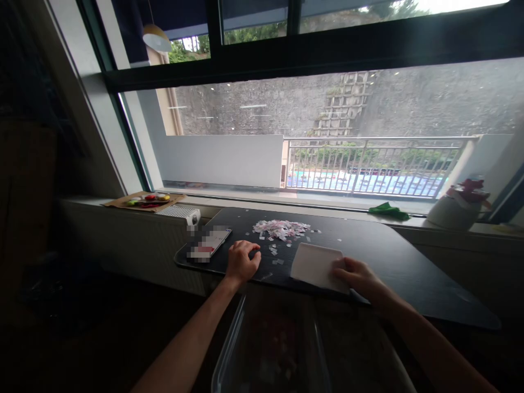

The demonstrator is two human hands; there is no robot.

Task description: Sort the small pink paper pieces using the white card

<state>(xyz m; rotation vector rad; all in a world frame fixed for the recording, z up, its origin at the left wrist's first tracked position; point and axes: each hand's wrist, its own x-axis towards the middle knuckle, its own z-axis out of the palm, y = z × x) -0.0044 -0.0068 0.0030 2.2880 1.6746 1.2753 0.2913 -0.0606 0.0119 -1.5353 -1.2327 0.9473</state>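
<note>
My right hand (355, 274) grips the right edge of a pale rectangular card (315, 265), which is tilted over the front part of the black table (380, 262). My left hand (244, 259) rests at the table's front edge with its fingers curled. A small dark shape shows by its fingertips, and I cannot make out what it is. Beyond the hands lies a loose heap of small white and pinkish paper pieces (281, 229). Several stray pieces (273, 251) are scattered between the heap and the front edge, between my two hands.
A phone-like flat device (210, 245), partly blurred out, lies left of my left hand. Below the table edge stands a clear plastic bin (229, 349) with dim contents. On the sill are a green cloth (388, 210), a pale rounded sack-like object (454, 210) and a brown board (123, 202).
</note>
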